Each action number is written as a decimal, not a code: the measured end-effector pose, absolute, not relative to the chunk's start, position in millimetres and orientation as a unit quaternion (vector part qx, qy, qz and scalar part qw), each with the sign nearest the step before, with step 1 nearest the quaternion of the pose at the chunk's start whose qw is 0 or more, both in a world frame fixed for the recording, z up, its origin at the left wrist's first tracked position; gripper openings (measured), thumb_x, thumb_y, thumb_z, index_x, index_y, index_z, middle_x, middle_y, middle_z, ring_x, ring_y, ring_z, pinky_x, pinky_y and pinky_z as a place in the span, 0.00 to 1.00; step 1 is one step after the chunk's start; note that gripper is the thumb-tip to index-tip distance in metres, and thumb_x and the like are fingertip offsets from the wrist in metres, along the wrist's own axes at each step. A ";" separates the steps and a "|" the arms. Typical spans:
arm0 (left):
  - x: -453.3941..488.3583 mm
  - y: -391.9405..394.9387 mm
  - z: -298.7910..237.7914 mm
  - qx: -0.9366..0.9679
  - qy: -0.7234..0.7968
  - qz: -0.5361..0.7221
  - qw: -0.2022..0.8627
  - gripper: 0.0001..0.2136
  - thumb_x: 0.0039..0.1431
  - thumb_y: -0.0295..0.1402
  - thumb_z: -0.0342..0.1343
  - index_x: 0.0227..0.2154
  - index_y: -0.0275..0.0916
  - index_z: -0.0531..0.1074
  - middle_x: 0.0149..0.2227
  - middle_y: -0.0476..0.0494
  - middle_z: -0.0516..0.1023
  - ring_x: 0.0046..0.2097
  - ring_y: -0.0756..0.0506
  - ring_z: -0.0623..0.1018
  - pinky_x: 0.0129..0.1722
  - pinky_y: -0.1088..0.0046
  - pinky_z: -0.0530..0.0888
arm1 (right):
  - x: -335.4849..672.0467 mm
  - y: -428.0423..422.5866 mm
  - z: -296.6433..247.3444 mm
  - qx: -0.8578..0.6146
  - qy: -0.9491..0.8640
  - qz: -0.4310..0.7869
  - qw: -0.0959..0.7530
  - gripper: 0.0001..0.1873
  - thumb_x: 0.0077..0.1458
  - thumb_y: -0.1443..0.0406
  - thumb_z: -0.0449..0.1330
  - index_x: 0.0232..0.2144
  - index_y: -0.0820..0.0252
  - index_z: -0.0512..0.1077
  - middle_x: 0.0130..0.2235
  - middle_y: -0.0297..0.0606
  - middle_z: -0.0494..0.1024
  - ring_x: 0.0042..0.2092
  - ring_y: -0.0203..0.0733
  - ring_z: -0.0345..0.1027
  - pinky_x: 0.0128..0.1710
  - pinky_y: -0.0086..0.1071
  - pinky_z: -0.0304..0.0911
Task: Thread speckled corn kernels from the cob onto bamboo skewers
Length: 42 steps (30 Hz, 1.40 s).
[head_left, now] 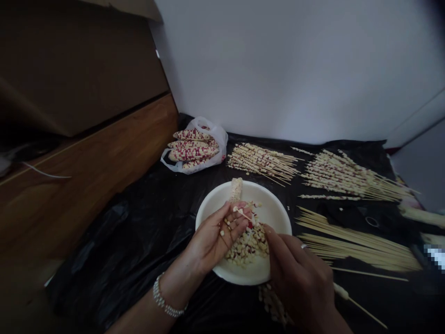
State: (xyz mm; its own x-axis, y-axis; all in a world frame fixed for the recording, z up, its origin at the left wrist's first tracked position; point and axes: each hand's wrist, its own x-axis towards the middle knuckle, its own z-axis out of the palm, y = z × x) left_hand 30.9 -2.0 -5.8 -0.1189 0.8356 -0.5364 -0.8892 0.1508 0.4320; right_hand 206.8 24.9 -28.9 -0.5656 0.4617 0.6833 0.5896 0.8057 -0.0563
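Note:
My left hand (212, 239) is palm up over a white bowl (281, 211), fingers half curled, with a few loose corn kernels (223, 233) in the palm. Across its fingers lies the front of a thin wooden skewer (246, 215) carrying pale kernels near its tip. My right hand (301, 273) is closed on this skewer at the bowl's right side. Behind that hand, a stick end (368, 313) with a pale lump sticks out in line with it. Shelled kernels (246, 248) fill the bowl's near part, and a corn cob (236, 188) leans on its far rim.
A plastic bag (219, 134) of speckled corn ears (193, 153) stands behind the bowl. Two piles of kernel-threaded skewers (255, 157) (339, 178) lie at the back and right. Bare skewers (361, 248) spread below them on black plastic sheeting (146, 227). A white wall rises behind.

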 end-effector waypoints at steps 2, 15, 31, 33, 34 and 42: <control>31.3 -2.8 -7.5 -0.027 0.377 0.662 0.647 0.09 0.62 0.29 0.51 0.38 0.29 0.74 0.33 0.40 0.78 0.32 0.51 0.79 0.36 0.78 0.78 | 207.6 25.9 -29.4 -0.305 -0.876 -0.098 0.360 0.16 0.56 0.74 0.56 0.47 0.65 0.71 0.34 0.37 0.78 0.28 0.32 0.66 0.27 0.29 0.56; 30.5 -3.4 -6.9 0.030 0.442 0.666 0.600 0.07 0.54 0.21 0.59 0.37 0.30 0.77 0.29 0.45 0.77 0.29 0.56 0.75 0.32 0.86 0.74 | 209.6 27.0 -26.4 -0.294 -0.879 -0.106 0.359 0.19 0.53 0.75 0.59 0.48 0.63 0.71 0.35 0.36 0.78 0.30 0.34 0.67 0.29 0.30 0.57; 35.8 -5.8 -11.4 0.097 0.461 0.631 0.616 0.07 0.50 0.25 0.63 0.35 0.32 0.79 0.29 0.46 0.78 0.29 0.57 0.75 0.34 0.86 0.72 | 206.2 24.6 -26.4 -0.282 -0.882 -0.095 0.366 0.15 0.56 0.75 0.55 0.46 0.68 0.71 0.34 0.40 0.78 0.30 0.34 0.69 0.28 0.30 0.58; 36.7 -7.1 -11.2 0.111 0.456 0.616 0.632 0.06 0.50 0.25 0.64 0.33 0.32 0.79 0.30 0.46 0.78 0.31 0.56 0.75 0.35 0.85 0.72 | 205.6 24.0 -27.3 -0.278 -0.886 -0.076 0.363 0.15 0.57 0.74 0.54 0.47 0.69 0.70 0.34 0.41 0.77 0.31 0.34 0.69 0.29 0.29 0.59; 36.4 -7.5 -10.6 0.113 0.452 0.611 0.640 0.06 0.50 0.26 0.64 0.33 0.31 0.78 0.31 0.45 0.78 0.31 0.56 0.75 0.35 0.85 0.72 | 205.8 24.1 -27.8 -0.277 -0.888 -0.067 0.362 0.15 0.58 0.74 0.54 0.47 0.69 0.70 0.34 0.41 0.77 0.32 0.34 0.70 0.30 0.28 0.60; 17.0 -5.6 -3.8 0.052 0.285 0.647 0.705 0.28 0.42 0.10 0.44 0.48 0.30 0.71 0.44 0.38 0.78 0.53 0.45 0.74 0.57 0.69 0.66 | 214.0 31.8 -32.7 -0.295 -0.872 -0.093 0.379 0.19 0.54 0.74 0.58 0.50 0.66 0.69 0.36 0.38 0.78 0.31 0.33 0.69 0.30 0.29 0.59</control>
